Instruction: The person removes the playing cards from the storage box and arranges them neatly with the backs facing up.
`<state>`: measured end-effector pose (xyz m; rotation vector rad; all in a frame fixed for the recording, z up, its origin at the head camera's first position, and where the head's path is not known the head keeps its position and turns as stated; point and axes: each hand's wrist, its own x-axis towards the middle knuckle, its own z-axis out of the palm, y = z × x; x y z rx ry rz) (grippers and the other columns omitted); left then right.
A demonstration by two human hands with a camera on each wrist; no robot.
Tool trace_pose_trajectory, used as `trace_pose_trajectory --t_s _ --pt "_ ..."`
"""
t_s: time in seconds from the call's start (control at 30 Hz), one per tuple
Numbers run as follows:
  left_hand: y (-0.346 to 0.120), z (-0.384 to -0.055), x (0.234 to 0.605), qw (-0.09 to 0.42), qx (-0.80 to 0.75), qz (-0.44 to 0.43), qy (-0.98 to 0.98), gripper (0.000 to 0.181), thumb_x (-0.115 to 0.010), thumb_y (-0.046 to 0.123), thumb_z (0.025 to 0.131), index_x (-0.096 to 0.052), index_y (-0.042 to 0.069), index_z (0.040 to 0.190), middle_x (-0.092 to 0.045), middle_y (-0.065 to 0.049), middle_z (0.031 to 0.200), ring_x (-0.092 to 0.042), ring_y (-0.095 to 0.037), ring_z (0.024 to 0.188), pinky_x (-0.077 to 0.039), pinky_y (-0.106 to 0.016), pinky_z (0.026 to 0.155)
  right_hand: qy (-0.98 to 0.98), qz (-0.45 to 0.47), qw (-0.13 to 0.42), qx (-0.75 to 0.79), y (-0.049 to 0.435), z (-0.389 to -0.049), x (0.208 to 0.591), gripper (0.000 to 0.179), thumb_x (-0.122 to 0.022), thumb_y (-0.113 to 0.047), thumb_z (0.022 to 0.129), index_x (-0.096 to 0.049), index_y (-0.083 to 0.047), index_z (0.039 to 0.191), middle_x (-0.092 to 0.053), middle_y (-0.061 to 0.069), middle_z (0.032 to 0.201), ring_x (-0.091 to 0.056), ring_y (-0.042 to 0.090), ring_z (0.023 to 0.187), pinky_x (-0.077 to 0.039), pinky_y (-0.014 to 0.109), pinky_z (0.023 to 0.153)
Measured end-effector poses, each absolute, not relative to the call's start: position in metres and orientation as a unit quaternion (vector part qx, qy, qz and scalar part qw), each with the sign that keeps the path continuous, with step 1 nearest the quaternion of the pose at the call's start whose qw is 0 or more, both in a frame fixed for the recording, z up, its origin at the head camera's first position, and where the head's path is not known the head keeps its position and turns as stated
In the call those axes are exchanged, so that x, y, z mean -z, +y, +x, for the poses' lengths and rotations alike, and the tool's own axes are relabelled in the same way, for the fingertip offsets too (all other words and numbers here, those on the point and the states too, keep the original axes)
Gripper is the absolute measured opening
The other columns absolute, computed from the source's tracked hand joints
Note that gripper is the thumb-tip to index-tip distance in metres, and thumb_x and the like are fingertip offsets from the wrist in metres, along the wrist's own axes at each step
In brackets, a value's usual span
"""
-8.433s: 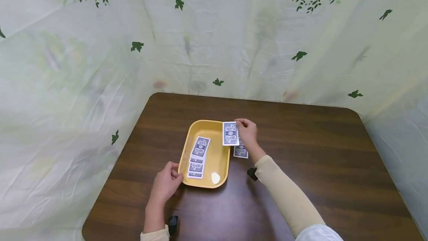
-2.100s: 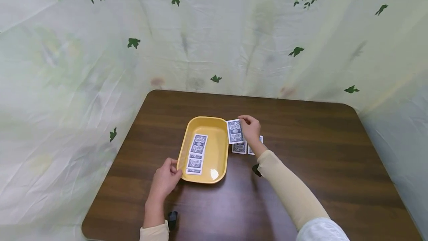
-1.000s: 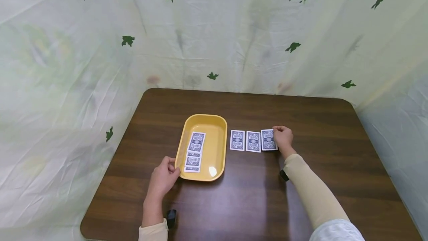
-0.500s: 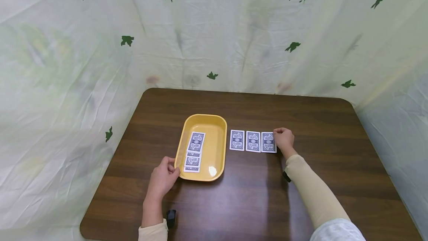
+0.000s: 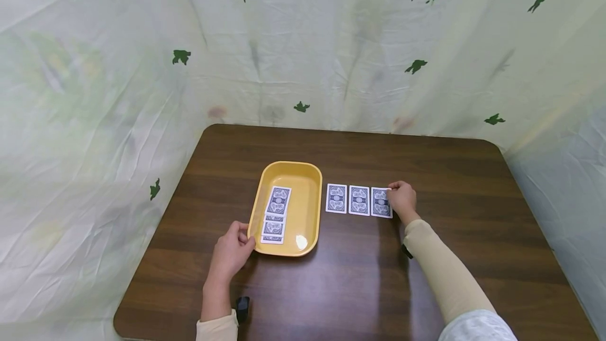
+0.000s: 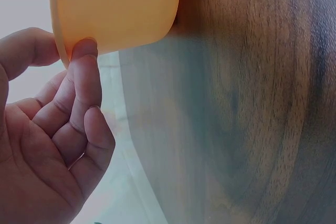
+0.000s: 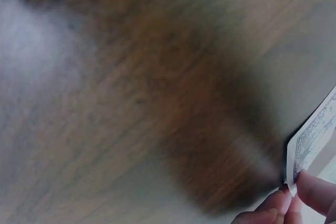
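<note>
My left hand (image 5: 232,251) pinches the near-left corner of a yellow tray (image 5: 305,199) between thumb and fingers; the left wrist view shows its rim (image 6: 60,30) in that grip. Several blue-backed playing cards (image 5: 278,201) lie overlapping in a column along the tray's left side. To the right of the tray is a row of three face-down cards: one beside the tray (image 5: 336,198), a middle card (image 5: 359,200) and a rightmost card (image 5: 380,204). My right hand (image 5: 403,200) pinches the rightmost card by its right edge. In the right wrist view this card (image 7: 315,135) appears tilted.
The brown wooden table (image 5: 450,188) extends right and toward me, with rounded far corners. A pale curtain (image 5: 322,57) printed with leaves hangs behind and along both sides. A black device (image 5: 242,309) is worn at my left wrist.
My right hand has carried a card from beside the tray to the row's right end, then shifted it slightly toward me. The left hand still holds the tray.
</note>
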<state>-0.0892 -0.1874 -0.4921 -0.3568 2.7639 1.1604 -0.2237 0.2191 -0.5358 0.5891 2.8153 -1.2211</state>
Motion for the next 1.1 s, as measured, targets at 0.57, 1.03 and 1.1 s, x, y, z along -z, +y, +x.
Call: trace_pose_trajectory --t_s 0.57,1.03,1.1 --pt "-0.188 -0.088 0.492 0.066 -0.391 -0.121 0.91 0.035 -0.062 0.015 0.089 -0.054 0.001 0.12 -0.059 -0.006 0.081 -0.054 -0.017 0.059 -0.045 -0.03 0.053 0.905 0.183 0.02 0.384 0.217 -0.223 0.536 0.022 -0.057 -0.01 0.09 -0.063 0.004 0.106 -0.063 0.02 0.101 -0.056 0.035 0.095 -0.042 0.046 0.086" --pt "-0.189 -0.087 0.492 0.068 -0.395 -0.123 0.908 0.035 -0.063 0.016 0.089 -0.054 0.002 0.12 -0.058 -0.006 0.082 -0.054 -0.017 0.06 -0.045 -0.03 0.054 0.888 0.146 -0.05 0.434 0.18 -0.232 0.527 0.019 -0.064 -0.011 0.085 -0.066 0.0 0.099 -0.065 0.014 0.094 -0.058 0.031 0.088 -0.043 0.04 0.079" --pt "-0.189 -0.087 0.492 0.065 -0.395 -0.121 0.908 0.035 -0.063 0.016 0.089 -0.054 0.001 0.12 -0.058 -0.005 0.081 -0.054 -0.017 0.059 -0.045 -0.03 0.053 0.886 0.127 -0.047 0.443 0.167 -0.235 0.52 0.019 -0.065 -0.011 0.084 -0.066 0.001 0.099 -0.066 0.014 0.092 -0.059 0.03 0.087 -0.044 0.038 0.078"
